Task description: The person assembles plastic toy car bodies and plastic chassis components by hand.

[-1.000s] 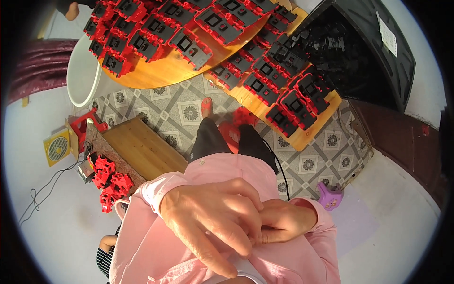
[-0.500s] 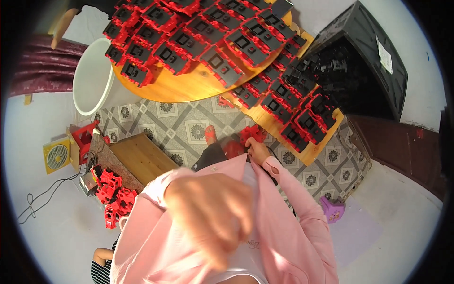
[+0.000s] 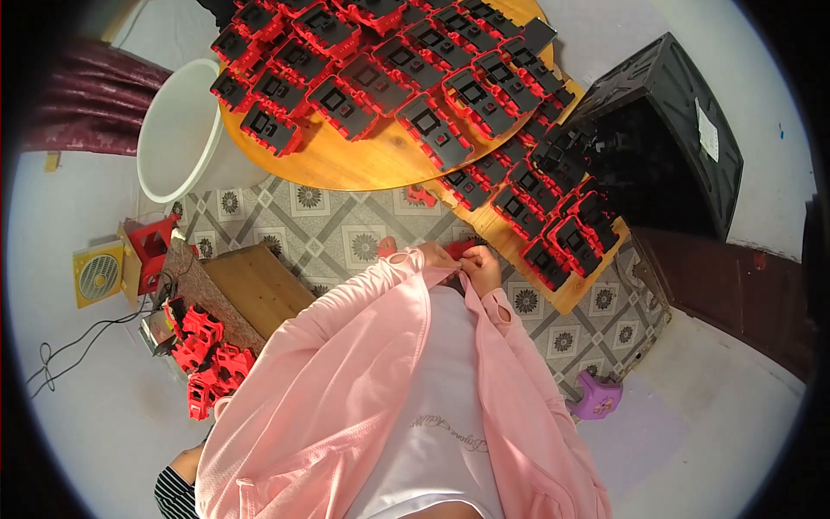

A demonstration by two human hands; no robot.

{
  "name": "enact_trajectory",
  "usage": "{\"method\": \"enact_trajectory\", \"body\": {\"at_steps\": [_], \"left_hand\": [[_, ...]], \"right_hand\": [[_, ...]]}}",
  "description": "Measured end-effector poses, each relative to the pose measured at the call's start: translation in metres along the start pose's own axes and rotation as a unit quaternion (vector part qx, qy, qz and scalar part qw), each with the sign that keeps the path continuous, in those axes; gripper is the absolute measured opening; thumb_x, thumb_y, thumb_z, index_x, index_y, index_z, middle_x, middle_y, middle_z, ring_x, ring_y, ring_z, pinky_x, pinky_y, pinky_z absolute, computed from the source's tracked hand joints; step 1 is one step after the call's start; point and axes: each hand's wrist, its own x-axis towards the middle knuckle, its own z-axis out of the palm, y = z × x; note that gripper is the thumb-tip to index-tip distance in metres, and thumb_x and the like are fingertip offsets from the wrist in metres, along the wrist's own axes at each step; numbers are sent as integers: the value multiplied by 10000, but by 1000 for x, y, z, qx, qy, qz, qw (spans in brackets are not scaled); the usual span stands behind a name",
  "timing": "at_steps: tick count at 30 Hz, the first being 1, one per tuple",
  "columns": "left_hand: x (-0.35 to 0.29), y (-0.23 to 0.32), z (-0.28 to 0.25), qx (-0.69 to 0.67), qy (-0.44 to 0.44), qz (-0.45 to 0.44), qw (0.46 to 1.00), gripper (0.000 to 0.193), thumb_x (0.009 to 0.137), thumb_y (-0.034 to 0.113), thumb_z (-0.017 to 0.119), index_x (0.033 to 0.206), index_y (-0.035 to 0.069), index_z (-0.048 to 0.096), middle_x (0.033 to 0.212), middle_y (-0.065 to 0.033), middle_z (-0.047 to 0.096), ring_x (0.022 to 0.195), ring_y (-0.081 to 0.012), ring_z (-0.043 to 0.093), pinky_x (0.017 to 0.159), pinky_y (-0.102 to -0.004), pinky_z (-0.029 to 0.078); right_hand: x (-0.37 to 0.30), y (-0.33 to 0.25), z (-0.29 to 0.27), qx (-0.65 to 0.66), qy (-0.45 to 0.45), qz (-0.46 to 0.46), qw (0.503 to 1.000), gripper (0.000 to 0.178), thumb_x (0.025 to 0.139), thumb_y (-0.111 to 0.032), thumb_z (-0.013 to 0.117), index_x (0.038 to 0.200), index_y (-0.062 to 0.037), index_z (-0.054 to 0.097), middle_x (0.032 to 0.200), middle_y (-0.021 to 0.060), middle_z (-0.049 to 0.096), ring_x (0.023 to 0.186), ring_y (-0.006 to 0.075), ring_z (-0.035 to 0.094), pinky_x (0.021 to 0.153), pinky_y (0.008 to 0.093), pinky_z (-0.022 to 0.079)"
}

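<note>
I have on a pink jacket (image 3: 346, 372), its front hanging apart over a white shirt (image 3: 432, 389). Down at the lower ends of the two front edges, my left hand (image 3: 435, 257) and my right hand (image 3: 482, 267) are close together. My left fingers are closed on one jacket edge. The right fingers pinch the other edge beside it. The zipper ends are too small to make out between them. Beneath the hands, part of a red thing (image 3: 462, 246) shows near the floor.
A round wooden table (image 3: 346, 177) carries many red-and-black devices, with more on a wooden bench (image 3: 566, 298) near a black bin (image 3: 692, 112). A white tub (image 3: 177, 130) is at left. Red parts (image 3: 207, 355), a purple stool (image 3: 598, 398) and another person's striped sleeve (image 3: 175, 495) are around me.
My left hand has dropped from in front of my chest to the jacket's lower edge, beside my right hand. Another person's arm at the upper left has gone out of view.
</note>
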Motion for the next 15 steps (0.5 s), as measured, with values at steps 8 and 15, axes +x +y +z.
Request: {"method": "enact_trajectory", "body": {"at_steps": [8, 15], "left_hand": [[29, 10, 37, -172, -39, -7, 984, 288, 839, 311, 743, 935, 39, 741, 855, -38, 712, 769, -117, 649, 717, -254, 511], [54, 17, 87, -253, -44, -6, 967, 239, 864, 266, 716, 955, 46, 738, 908, -21, 713, 813, -94, 642, 749, -255, 505]], "right_hand": [[-35, -72, -42, 105, -15, -100, 989, 130, 929, -136, 576, 884, -16, 589, 710, 49, 615, 624, 102, 556, 579, 221, 432], [-60, -74, -102, 148, -275, 63, 948, 506, 1016, -392, 399, 754, -7, 597, 492, 21, 459, 399, 91, 363, 463, 222, 289]]}}
